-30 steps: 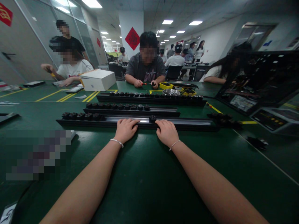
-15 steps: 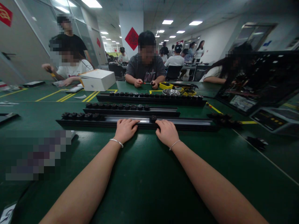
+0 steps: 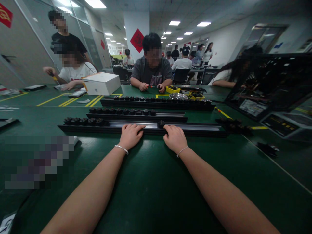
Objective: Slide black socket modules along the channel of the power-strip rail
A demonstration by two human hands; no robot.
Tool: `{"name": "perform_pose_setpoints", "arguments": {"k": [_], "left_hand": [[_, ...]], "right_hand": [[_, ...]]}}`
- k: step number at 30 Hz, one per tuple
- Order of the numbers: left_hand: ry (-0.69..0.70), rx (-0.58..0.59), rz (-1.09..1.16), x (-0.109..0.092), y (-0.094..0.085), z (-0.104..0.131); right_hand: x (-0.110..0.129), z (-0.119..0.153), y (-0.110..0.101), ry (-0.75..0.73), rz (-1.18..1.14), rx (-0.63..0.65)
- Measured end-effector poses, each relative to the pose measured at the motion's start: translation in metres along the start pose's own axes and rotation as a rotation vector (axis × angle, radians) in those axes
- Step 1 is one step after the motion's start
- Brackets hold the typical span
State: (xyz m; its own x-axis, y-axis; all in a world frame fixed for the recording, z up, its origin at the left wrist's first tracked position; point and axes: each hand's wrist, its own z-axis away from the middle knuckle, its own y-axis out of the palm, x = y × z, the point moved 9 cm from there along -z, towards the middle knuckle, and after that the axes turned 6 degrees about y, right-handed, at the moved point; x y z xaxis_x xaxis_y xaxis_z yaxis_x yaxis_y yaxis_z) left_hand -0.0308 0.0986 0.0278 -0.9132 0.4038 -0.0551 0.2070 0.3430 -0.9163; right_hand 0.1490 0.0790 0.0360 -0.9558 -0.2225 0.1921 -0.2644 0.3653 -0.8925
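A long black rail (image 3: 202,127) with a bright inner channel lies across the green table in front of me. My left hand (image 3: 131,136) rests with its fingers spread over the rail's near edge, holding nothing. A single small black part (image 3: 161,123) stands in the channel between my hands. My right hand (image 3: 175,138) touches that part's right side with its fingertips; its fingers lie over the near edge and are not wrapped round anything. Several similar black parts (image 3: 83,121) sit at the rail's left end.
Behind are a second rail (image 3: 170,119) and a third rail (image 3: 156,104), both bearing black parts. A white box (image 3: 101,84) stands back left, yellow trays (image 3: 173,89) back centre. At right are loose black parts (image 3: 235,126) and a large black frame (image 3: 273,81). People sit opposite.
The single black part and my right fingertips have shifted very slightly to the right. My left hand has stayed in place. The standing person at the back left has leaned left.
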Motion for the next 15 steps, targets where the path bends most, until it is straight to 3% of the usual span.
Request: {"name": "perform_pose_setpoints", "arguments": {"k": [15], "left_hand": [[-0.001, 0.0, 0.002, 0.0005, 0.0007, -0.0007]], "right_hand": [[-0.0047, -0.0007, -0.0014, 0.05, 0.049, 0.016]]}}
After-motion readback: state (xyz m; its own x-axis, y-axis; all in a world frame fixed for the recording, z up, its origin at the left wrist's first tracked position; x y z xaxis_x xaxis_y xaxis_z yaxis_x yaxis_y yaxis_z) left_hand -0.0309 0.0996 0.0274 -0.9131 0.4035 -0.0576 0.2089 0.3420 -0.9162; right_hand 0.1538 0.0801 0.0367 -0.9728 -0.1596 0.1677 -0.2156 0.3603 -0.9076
